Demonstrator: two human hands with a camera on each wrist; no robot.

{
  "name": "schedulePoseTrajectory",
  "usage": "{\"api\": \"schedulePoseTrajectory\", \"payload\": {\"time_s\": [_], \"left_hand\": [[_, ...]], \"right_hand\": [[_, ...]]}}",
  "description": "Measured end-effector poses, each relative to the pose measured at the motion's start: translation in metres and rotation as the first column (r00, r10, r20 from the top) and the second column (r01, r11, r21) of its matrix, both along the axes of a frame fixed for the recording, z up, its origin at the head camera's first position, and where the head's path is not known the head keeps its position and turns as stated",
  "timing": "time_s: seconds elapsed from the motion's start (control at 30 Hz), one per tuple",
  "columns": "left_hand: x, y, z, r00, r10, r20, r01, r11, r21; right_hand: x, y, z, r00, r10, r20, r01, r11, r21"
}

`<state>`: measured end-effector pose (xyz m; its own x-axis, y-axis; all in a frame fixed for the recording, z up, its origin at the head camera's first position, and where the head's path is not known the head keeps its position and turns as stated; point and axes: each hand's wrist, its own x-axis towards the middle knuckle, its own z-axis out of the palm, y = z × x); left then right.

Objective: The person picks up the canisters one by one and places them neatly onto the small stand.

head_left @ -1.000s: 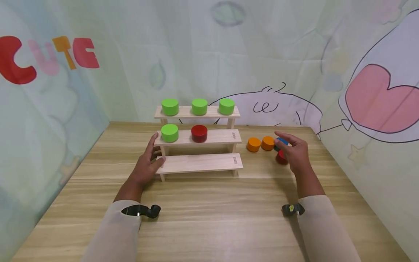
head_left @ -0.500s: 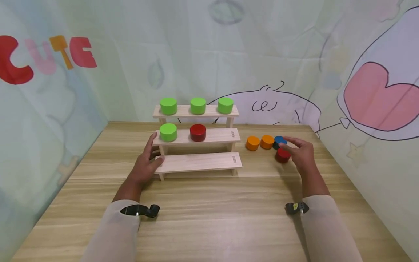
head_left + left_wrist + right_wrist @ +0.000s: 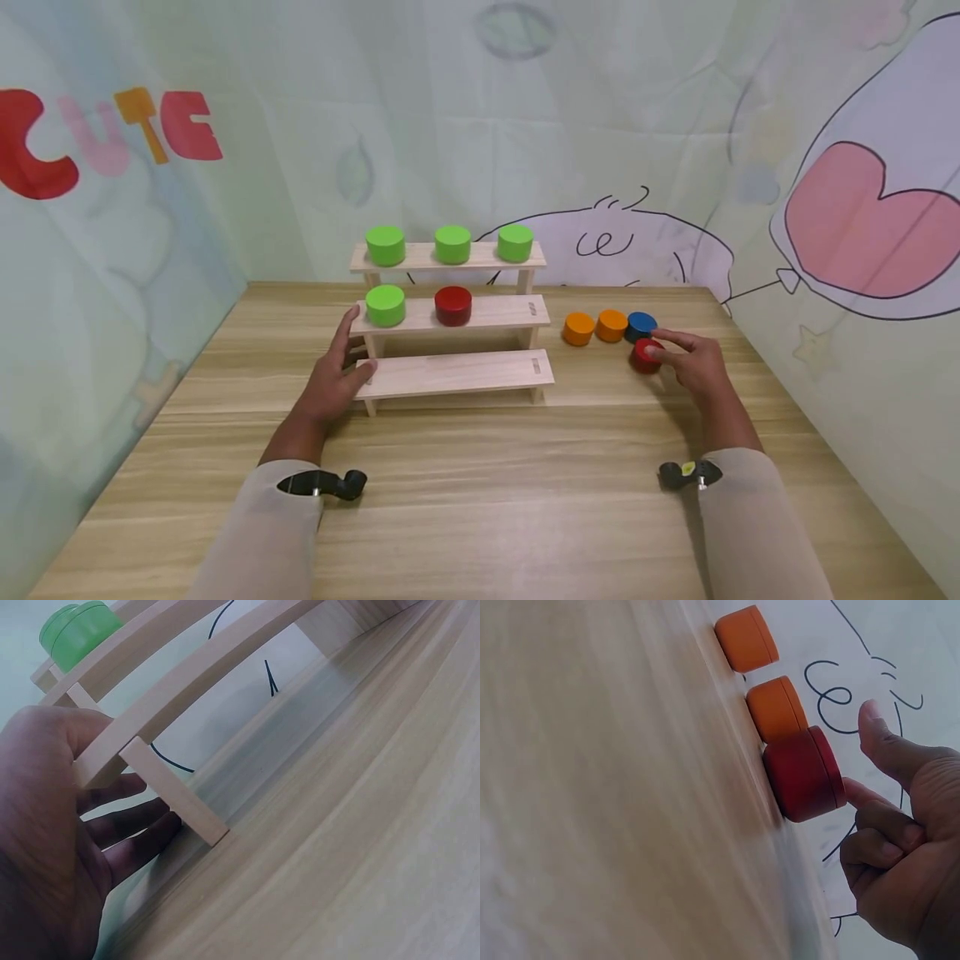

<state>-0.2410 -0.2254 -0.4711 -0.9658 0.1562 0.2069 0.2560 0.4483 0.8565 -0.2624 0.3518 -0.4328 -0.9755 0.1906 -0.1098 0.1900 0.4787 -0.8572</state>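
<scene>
Our right hand [image 3: 693,367] touches the round red wooden block [image 3: 643,356] with loose fingertips; our left hand [image 3: 330,379] grips the three-tier pale wooden shelf [image 3: 457,372].

Two orange discs [image 3: 596,327], perhaps blue disc [image 3: 642,323] behind

Your right hand [image 3: 693,367] touches a small red round block [image 3: 645,355]. It is flat on top and lies on the table, on the right side. A finger rests on its top and more fingers touch its side. It sits just near a blue block [image 3: 641,324]. Your left hand [image 3: 330,379] holds the left end of the wooden step shelf [image 3: 457,372].
</scene>
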Motion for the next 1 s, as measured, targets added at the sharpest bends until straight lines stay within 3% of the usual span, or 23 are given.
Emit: {"api": "schedulePoseTrajectory", "payload": {"time_s": [0.47,1.0], "left_hand": [[0.000,0.000,0.001,1.000,-0.003,0.004,0.003,1.000,0.000],[0.001,0.002,0.001,1.000,0.009,0.016,-0.009,1.000,-0.001]], "right_hand": [[-0.003,0.012,-0.013,0.997,0.056,0.053,-0.055,0.998,-0.015],[-0.006,0.009,-0.021,0.997,0.016,0.072,-0.014,1.000,-0.028]]}}
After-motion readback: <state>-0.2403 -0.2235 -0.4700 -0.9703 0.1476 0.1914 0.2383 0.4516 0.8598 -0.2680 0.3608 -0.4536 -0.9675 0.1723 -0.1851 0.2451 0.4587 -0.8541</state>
